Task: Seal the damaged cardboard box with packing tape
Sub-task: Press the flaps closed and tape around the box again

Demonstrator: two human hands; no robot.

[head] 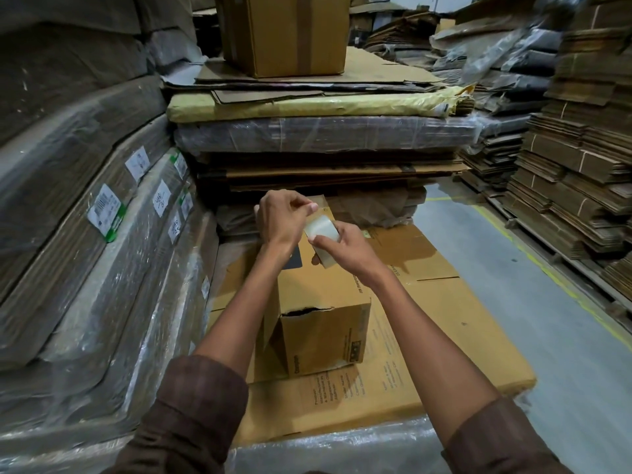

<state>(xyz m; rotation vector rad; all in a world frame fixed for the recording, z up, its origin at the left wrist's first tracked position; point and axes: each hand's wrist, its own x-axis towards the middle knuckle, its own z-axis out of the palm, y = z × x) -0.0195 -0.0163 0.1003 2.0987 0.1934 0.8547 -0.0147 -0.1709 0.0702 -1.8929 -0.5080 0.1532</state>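
2 hands work above the cardboard box (pixel 325 323), which sits on a flat cardboard sheet (pixel 444 302) with a torn gap along its near top edge. right hand (pixel 345 251) curls around the tape roll (pixel 321 230); left hand (pixel 278 217) pinches what looks like the tape's free end. tape is likely light, thin and clingy, so keep it taut. box looks light, its torn edge flimsy; brace the solid sides.

— What state is the cardboard box (pixel 325 323) in?
— Small, brown, printed, upright on a flattened carton; a ragged tear gapes along its near top edge.
— And the tape?
— A clear packing tape roll (pixel 321 230) held above the box's far end, its loose end drawn up and left.
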